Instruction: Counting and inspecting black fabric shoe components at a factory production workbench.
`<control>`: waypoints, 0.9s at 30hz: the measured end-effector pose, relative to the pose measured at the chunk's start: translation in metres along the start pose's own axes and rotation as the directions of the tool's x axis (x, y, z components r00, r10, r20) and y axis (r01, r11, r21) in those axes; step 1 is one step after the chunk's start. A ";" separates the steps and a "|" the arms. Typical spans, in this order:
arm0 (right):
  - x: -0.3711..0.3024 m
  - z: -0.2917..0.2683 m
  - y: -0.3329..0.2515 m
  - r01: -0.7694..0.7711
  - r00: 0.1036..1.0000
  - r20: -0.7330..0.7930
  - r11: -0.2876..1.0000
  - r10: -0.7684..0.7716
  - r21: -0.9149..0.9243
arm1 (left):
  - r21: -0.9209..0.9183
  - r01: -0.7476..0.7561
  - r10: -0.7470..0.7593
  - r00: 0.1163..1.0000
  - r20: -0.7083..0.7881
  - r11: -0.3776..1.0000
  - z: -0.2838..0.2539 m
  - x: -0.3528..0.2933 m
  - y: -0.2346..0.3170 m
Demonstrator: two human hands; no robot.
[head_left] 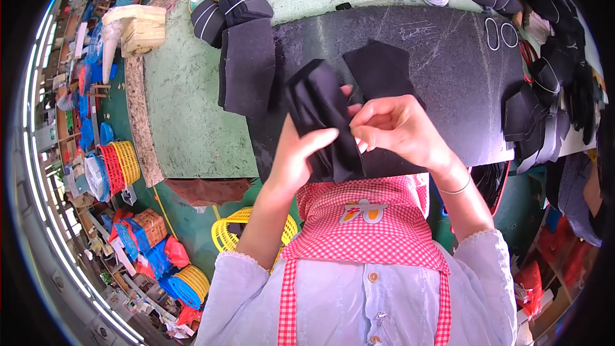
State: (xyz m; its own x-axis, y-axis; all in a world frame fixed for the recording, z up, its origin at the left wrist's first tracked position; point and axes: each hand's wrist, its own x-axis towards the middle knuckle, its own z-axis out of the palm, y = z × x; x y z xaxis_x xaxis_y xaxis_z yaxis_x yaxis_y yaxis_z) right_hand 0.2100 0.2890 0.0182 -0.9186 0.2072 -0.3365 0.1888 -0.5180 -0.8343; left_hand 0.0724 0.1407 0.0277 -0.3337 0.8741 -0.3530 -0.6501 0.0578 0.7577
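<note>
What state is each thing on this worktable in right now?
Black fabric piece: held up, gripped by both hands.
Left hand: closed on its lower part.
Right hand: pinching its edge.
Second black piece: lying flat on the dark mat.
Black stack: piled, untouched.

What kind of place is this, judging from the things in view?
Probably a small sewing or shoe-part workshop. Both hands hold a black fabric piece over a dark work mat, stacks of cut black pieces lie around, and plastic baskets stand on the floor.
</note>
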 end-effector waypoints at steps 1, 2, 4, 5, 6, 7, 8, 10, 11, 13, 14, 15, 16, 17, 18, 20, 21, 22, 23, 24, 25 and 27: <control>0.000 0.003 0.001 0.004 1.000 0.016 1.000 -0.004 0.004 | 0.064 -0.028 0.029 1.000 -0.002 0.998 0.001 0.001 -0.002; 0.000 0.005 0.002 0.007 0.999 0.032 1.000 -0.008 0.008 | 0.127 -0.056 0.057 0.998 -0.003 0.990 0.002 0.002 -0.004; -0.001 0.003 0.010 0.022 0.999 0.040 1.000 -0.022 -0.005 | 0.167 -0.103 0.102 0.995 0.014 0.980 0.003 0.000 -0.004; -0.001 0.002 0.013 0.036 0.998 0.044 0.999 -0.036 -0.016 | 0.207 -0.147 0.143 0.989 0.035 0.967 0.004 -0.001 -0.004; -0.001 0.002 0.014 0.036 0.998 0.043 0.999 -0.035 -0.015 | 0.207 -0.146 0.142 0.989 0.034 0.967 0.004 -0.001 -0.003; 0.000 0.002 0.015 0.032 0.998 0.052 0.999 -0.032 0.005 | 0.235 -0.145 0.138 0.989 0.046 0.961 0.002 0.000 -0.001; 0.000 0.002 0.015 0.027 0.998 0.061 0.999 -0.029 0.026 | 0.263 -0.145 0.134 0.989 0.058 0.954 0.001 0.000 0.002; 0.000 -0.004 0.014 0.034 0.999 0.025 0.996 -0.036 0.078 | 0.086 -0.047 0.042 0.998 0.052 0.995 -0.006 -0.003 0.007; -0.002 -0.010 0.009 0.019 1.000 0.001 0.999 -0.019 0.043 | 0.001 -0.043 0.043 0.999 0.023 0.999 -0.010 -0.003 0.006; -0.001 -0.029 0.010 0.054 0.985 -0.158 0.993 -0.069 -0.101 | 0.257 -0.043 0.090 0.981 -0.174 0.965 -0.032 -0.011 0.009; 0.000 -0.039 0.012 0.082 0.961 -0.245 0.979 -0.127 -0.186 | 0.197 -0.023 0.049 0.990 -0.131 0.980 -0.031 -0.013 0.019; -0.002 -0.048 0.011 0.034 0.931 -0.337 0.951 -0.142 -0.307 | 0.035 -0.129 0.130 0.990 -0.055 0.991 -0.028 -0.015 0.022; -0.005 -0.054 0.008 -0.028 0.889 -0.426 0.908 -0.169 -0.418 | -0.027 -0.177 0.172 0.978 -0.119 0.984 -0.035 -0.018 0.023; -0.009 -0.060 0.003 -0.123 0.859 -0.459 0.781 -0.225 -0.613 | -0.049 -0.188 0.179 0.972 -0.154 0.981 -0.038 -0.020 0.023; -0.011 -0.064 0.003 -0.164 0.833 -0.457 0.650 -0.311 -0.742 | -0.070 -0.200 0.184 0.965 -0.189 0.977 -0.038 -0.021 0.025; -0.010 -0.054 -0.005 -0.320 0.761 -0.467 0.365 -0.450 -0.874 | -0.027 -0.166 0.159 0.974 -0.163 0.986 -0.031 -0.016 0.018; -0.009 -0.045 -0.007 -0.292 0.727 -0.471 0.395 -0.499 -0.871 | -0.042 -0.146 0.137 0.977 -0.164 0.988 -0.025 -0.012 0.012; -0.009 -0.031 -0.012 -0.261 0.689 -0.474 0.423 -0.548 -0.868 | -0.038 -0.149 0.144 0.982 -0.123 0.988 -0.021 -0.007 0.006; -0.014 -0.012 -0.018 -0.181 0.745 -0.492 0.573 -0.451 -0.799 | -0.027 -0.116 0.111 0.983 -0.144 0.993 -0.006 -0.002 0.002; -0.014 0.000 -0.010 0.032 0.823 -0.368 0.682 -0.433 -0.730 | -0.016 -0.083 0.079 0.983 -0.165 0.996 0.007 0.003 -0.001; -0.016 0.014 -0.013 0.064 0.907 -0.241 0.681 -0.344 -0.730 | 0.008 -0.059 0.059 0.982 -0.178 0.998 0.011 0.005 -0.007; -0.009 0.017 0.003 0.158 0.870 -0.202 0.643 -0.449 -0.749 | -0.005 -0.012 0.011 0.986 -0.166 1.000 0.018 0.005 -0.005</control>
State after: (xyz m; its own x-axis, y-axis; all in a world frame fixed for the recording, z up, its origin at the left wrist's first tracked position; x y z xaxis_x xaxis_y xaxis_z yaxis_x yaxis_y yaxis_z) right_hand 0.2129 0.2711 0.0258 -0.8141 0.5807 -0.0067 0.2366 0.3211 -0.9170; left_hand 0.0860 0.1535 0.0318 -0.4498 0.7822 -0.4311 -0.6492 0.0451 0.7593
